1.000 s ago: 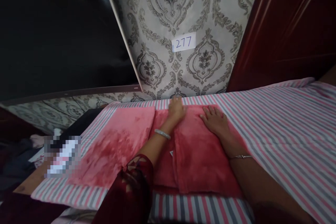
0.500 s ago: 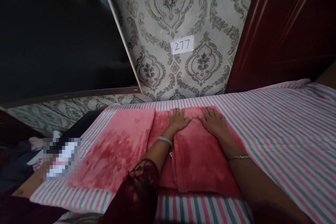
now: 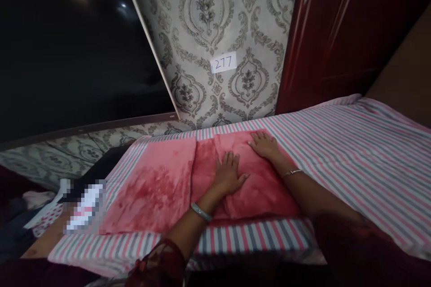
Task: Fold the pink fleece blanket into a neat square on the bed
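Observation:
A plush pink-red blanket (image 3: pixel 151 184) lies folded on a striped cloth, its left and right flaps turned inward with a darker strip between them. My left hand (image 3: pixel 229 173) rests flat with spread fingers on the left edge of the right flap, near its middle. Farther back, my right hand (image 3: pixel 264 144) lies flat on that flap's far right corner, fingers stretched out. Neither hand grips the fabric. Palms and the cloth beneath them are hidden.
The pink, grey and white striped cloth (image 3: pixel 343 152) covers the surface and extends right. A large dark screen (image 3: pixel 77 54) stands at left, a dark red door panel (image 3: pixel 323 40) at back right. A paper marked 277 (image 3: pixel 223 62) is on the patterned wall.
My left hand has slid back toward me over the flap. My right hand stays near the far edge. The view has shifted somewhat to the right.

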Available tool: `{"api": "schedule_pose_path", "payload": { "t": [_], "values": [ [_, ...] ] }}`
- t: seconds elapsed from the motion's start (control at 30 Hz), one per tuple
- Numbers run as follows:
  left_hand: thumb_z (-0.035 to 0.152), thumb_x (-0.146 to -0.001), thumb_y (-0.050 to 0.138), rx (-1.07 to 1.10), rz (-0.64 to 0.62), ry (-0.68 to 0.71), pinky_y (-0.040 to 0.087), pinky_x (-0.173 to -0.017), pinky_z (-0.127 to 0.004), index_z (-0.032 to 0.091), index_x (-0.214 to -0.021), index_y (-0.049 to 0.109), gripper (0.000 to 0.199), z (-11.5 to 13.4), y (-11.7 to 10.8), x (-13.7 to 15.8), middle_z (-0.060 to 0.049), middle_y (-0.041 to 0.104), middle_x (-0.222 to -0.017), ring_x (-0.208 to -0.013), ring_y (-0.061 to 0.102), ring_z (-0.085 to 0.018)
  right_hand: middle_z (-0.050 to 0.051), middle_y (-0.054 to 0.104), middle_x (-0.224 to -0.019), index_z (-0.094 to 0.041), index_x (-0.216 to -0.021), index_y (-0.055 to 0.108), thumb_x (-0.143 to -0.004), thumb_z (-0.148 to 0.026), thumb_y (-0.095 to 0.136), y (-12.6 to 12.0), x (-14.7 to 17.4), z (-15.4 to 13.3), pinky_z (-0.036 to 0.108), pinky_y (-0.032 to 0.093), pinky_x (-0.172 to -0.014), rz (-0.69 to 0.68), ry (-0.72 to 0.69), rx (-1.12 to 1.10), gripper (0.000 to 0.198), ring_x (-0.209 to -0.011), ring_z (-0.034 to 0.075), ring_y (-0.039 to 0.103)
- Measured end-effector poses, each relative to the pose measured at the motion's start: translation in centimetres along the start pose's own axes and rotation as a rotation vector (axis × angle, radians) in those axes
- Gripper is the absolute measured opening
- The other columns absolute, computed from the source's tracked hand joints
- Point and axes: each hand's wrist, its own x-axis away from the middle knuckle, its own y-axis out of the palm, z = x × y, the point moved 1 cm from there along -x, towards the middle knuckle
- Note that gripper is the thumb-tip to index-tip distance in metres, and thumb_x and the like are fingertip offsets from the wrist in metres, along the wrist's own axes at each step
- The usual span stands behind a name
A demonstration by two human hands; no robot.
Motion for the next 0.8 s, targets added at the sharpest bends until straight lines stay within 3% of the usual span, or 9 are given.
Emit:
{"api": "schedule_pose_path", "payload": {
  "t": [0.2,0.37,0.5,0.67,0.8],
  "values": [
    [0.051,-0.095,0.056,-0.122,-0.032,-0.008,0.011,-0.123,-0.067,0.017,-0.160,0.032,0.077,0.4,0.0,-0.1,-0.022,0.019,-0.170,-0.159,0.012,-0.039,0.010,0.028,-0.168,-0.028,-0.161,0.034,-0.104,-0.051,0.034,-1.9,4.7,1.9,0.057,0.031,-0.118,-0.005,-0.041,0.015,0.062,-0.153,0.032,0.027],
    [0.050,-0.093,0.061,-0.053,0.006,0.004,0.009,-0.122,-0.070,0.017,-0.157,0.037,0.076,0.5,0.3,-0.1,-0.024,0.022,-0.169,-0.158,0.014,-0.042,0.018,0.030,-0.166,-0.017,-0.162,0.032,-0.101,-0.051,0.035,1.1,9.9,7.3,0.050,0.038,-0.116,-0.003,0.022,-0.055,0.070,-0.150,0.034,0.035],
    [0.050,-0.090,0.064,0.044,-0.011,0.000,0.008,-0.124,-0.067,0.017,-0.157,0.040,0.078,0.4,0.4,0.0,-0.022,0.022,-0.169,-0.159,0.013,-0.039,0.020,0.047,-0.156,-0.008,-0.157,0.038,-0.098,-0.050,0.031,3.9,11.1,10.2,0.044,0.036,-0.120,0.129,-0.038,-0.148,0.073,-0.144,0.032,0.044],
    [0.051,-0.097,0.050,0.187,-0.061,-0.035,0.020,-0.128,-0.050,0.018,-0.158,0.038,0.070,-1.3,-2.9,2.6,-0.016,0.025,-0.170,-0.159,0.018,-0.030,0.019,0.061,-0.141,-0.011,-0.150,0.047,-0.095,-0.054,0.030,5.8,10.6,11.1,0.052,0.042,-0.114,0.270,-0.097,-0.208,0.071,-0.130,0.035,0.056],
    [0.037,-0.093,0.060,-0.181,0.076,-0.182,0.022,-0.126,-0.054,0.014,-0.158,0.034,0.074,-3.7,-6.6,6.8,-0.021,0.025,-0.169,-0.157,0.022,-0.036,0.020,0.058,-0.145,-0.009,-0.149,0.047,-0.096,-0.058,0.025,5.9,10.7,11.2,0.051,0.042,-0.115,0.247,-0.084,-0.210,0.076,-0.135,0.036,0.052]
  ]
}}
